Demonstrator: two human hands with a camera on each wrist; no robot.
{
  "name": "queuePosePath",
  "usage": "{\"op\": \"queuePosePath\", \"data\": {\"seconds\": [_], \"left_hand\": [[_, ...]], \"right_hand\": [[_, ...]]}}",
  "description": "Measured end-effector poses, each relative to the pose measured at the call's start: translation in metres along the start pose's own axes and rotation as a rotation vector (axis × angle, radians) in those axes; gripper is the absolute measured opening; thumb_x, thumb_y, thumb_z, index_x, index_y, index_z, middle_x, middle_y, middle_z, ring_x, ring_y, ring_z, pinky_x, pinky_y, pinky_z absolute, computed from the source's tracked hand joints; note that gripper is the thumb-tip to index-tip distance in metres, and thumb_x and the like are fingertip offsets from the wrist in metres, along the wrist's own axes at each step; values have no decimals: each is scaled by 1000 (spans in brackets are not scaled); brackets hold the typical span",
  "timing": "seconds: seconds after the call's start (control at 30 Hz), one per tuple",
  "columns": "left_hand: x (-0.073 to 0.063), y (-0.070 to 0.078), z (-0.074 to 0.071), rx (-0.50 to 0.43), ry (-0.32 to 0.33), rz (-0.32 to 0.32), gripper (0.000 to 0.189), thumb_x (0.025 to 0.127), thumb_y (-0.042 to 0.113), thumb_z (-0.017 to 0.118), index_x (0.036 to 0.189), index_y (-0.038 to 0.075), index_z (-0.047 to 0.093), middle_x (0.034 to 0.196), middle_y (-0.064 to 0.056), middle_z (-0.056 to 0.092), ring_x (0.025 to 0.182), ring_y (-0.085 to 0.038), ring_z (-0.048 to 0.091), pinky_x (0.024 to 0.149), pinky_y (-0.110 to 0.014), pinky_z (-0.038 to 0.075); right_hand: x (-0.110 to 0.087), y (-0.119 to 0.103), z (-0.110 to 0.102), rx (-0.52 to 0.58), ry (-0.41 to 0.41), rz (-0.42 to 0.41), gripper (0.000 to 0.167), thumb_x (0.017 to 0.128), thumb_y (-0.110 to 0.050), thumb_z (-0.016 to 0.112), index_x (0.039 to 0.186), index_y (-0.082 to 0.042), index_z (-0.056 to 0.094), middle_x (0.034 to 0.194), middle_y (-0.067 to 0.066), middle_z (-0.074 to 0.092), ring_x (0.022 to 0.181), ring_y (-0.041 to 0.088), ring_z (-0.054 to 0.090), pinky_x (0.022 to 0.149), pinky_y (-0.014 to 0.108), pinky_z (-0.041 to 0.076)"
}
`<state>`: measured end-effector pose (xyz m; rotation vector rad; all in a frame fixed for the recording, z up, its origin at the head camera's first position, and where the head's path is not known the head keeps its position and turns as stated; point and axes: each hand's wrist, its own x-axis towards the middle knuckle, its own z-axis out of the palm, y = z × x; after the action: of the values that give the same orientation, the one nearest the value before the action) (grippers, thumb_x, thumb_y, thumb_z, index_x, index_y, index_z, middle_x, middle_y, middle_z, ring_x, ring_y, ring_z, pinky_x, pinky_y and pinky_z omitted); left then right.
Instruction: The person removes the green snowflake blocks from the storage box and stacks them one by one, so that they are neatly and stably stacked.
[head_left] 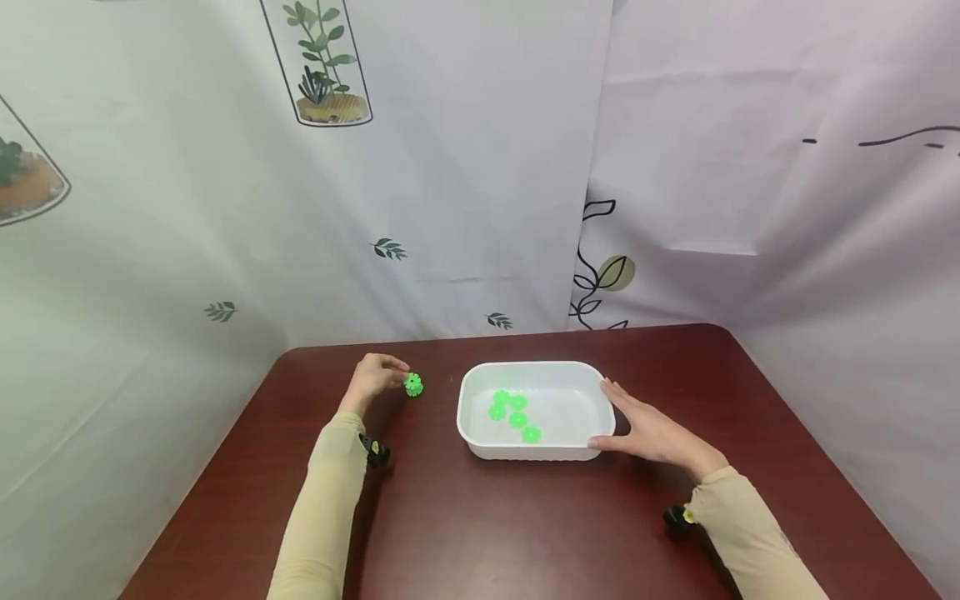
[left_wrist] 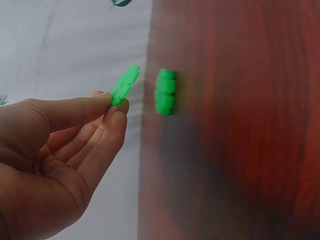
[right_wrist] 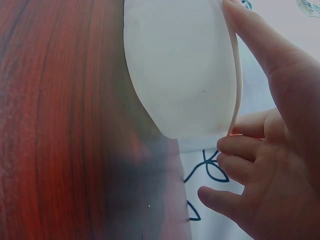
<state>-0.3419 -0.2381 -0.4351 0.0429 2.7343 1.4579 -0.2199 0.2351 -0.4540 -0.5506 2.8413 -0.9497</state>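
Note:
My left hand (head_left: 373,381) is at the table's far left, pinching a thin green notched disc (left_wrist: 125,85) between thumb and fingertips. Just beyond this disc in the left wrist view, a thicker green notched piece (left_wrist: 165,92) sits on the table, a gap showing between the two. My right hand (head_left: 652,429) is spread at the right end of a white tray (head_left: 536,452). Its thumb touches the front rim and its other fingertips lie along the right end. Several green notched discs (head_left: 517,420) lie flat in the tray's left half.
The dark red-brown wooden table (head_left: 480,525) reaches back to a white printed curtain (head_left: 480,167) hung behind and at both sides. A small black device (head_left: 377,451) is strapped at my left wrist, another black device (head_left: 677,522) at my right.

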Motion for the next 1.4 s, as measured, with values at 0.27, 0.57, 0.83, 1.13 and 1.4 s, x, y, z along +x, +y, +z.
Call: {"op": "queuePosePath", "data": {"seconds": [0.27, 0.57, 0.83, 1.13, 1.4], "left_hand": [[3, -10, 5, 10, -4, -17, 16, 93, 1, 68, 106, -7, 72, 109, -22, 68, 89, -25, 70, 83, -42, 58], [5, -13, 10, 6, 5, -23, 16, 93, 1, 68, 105, -7, 72, 108, -22, 68, 87, -23, 69, 81, -40, 58], [4, -16, 11, 44, 34, -33, 15, 93, 2, 68, 105, -6, 73, 107, -21, 69, 84, -23, 68, 80, -40, 58], [2, -15, 10, 71, 65, -27, 14, 92, 4, 68, 102, -4, 74, 104, -20, 69, 80, -24, 65, 75, -36, 55], [4, -18, 11, 91, 55, -17, 11, 90, 3, 68, 96, -4, 75, 84, -11, 68, 69, -18, 59, 65, -30, 51]], "right_hand": [[3, -2, -2, -17, 0, -7, 116, 80, -68, 73, 160, -3, 21, 164, 22, 17, 149, 43, 22, 113, 61, 29], [1, -3, -2, -10, -8, 11, 115, 80, -65, 75, 160, -2, 20, 164, 23, 16, 148, 45, 20, 112, 64, 28], [0, -1, 0, -14, -3, 2, 115, 80, -65, 74, 160, -2, 20, 164, 24, 17, 148, 46, 21, 112, 63, 29], [3, -1, -2, -9, -7, 23, 116, 79, -65, 75, 160, -4, 20, 164, 22, 17, 148, 44, 21, 112, 64, 28], [2, 0, -1, -11, -8, 18, 116, 79, -65, 75, 160, -4, 20, 164, 23, 17, 148, 45, 22, 112, 63, 28]]}}
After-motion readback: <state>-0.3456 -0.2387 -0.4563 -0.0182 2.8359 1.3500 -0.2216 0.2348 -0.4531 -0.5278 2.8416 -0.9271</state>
